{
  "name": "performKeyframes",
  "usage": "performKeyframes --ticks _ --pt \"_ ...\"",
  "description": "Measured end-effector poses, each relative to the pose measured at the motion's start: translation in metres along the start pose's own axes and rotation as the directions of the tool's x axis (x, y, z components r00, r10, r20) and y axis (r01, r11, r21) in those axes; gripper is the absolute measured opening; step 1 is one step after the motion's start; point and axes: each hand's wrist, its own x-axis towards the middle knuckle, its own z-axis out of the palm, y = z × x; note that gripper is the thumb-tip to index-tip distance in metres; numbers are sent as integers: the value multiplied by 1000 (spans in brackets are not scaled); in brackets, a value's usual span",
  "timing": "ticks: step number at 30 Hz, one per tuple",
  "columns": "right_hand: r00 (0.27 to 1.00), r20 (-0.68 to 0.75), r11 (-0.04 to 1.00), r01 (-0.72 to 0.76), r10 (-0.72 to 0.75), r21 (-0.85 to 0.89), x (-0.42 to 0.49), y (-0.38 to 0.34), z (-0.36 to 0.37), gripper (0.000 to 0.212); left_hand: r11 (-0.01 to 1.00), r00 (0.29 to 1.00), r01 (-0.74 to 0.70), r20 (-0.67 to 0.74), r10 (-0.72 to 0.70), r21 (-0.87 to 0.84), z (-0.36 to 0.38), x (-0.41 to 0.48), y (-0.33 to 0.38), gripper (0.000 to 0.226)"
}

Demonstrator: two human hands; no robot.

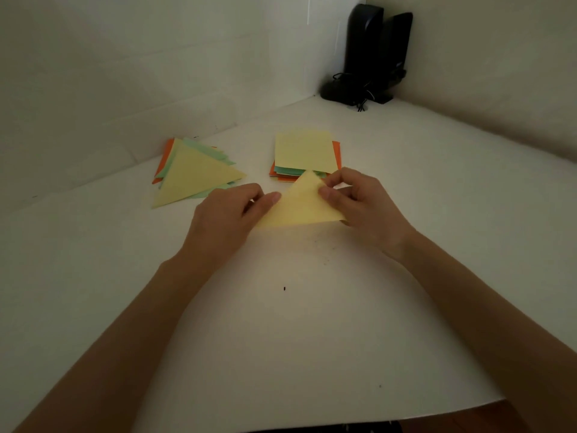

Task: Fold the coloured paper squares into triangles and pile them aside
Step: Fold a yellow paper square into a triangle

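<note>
At the centre of the frame, a yellow triangle sits on or just above the white tabletop, long edge nearest the viewer. The left grip pinches its left edge and the right grip pinches near its apex, probably to keep both layers aligned. Just above it the square stack is within reach. The finished pile lies at centre left, apart from the stack.

Two tall black plastic speakers stand in the far corner where plain off-white walls meet, with a tangle of thin black cable at their foot. A matte white tabletop spreads forward from the speakers in dim light. Brown floor shows past its near edge.
</note>
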Motion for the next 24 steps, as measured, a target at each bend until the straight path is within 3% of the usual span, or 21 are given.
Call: performKeyframes --ticks 3,5,9,11,14,16,18,21,24 --pt "996 -84 998 -2 -3 -68 1 3 -10 13 992 997 31 -65 -40 -124 -11 7 -19 41" --pt "997 -66 996 27 -33 -87 0 2 -7 12 972 996 35 -74 -54 -233 -13 9 -22 43" --pt "998 -6 997 62 -63 -54 -2 -1 10 18 946 997 33 75 -10 -321 -2 8 -14 14" --pt "998 -7 996 68 -69 -53 3 0 13 17 946 998 25 68 -3 -323 -6 10 -17 9" --pt "989 -45 968 125 -138 -219 22 7 9 9 976 992 32 -112 -57 -216 -21 17 -34 9" --pt "970 -41 836 185 -240 -517 40 12 3 17 990 952 124 -273 -139 -71 -33 18 -51 7" --pt "953 16 706 235 -302 -669 59 15 1 32 980 912 201 -364 -189 -5 -39 18 -66 10" --pt "972 57 652 195 -227 -733 74 13 12 42 970 897 243 -385 -219 14 -37 20 -73 14" --pt "968 49 571 185 -245 -800 79 17 25 32 940 911 286 -358 -206 185 -30 22 -74 24"
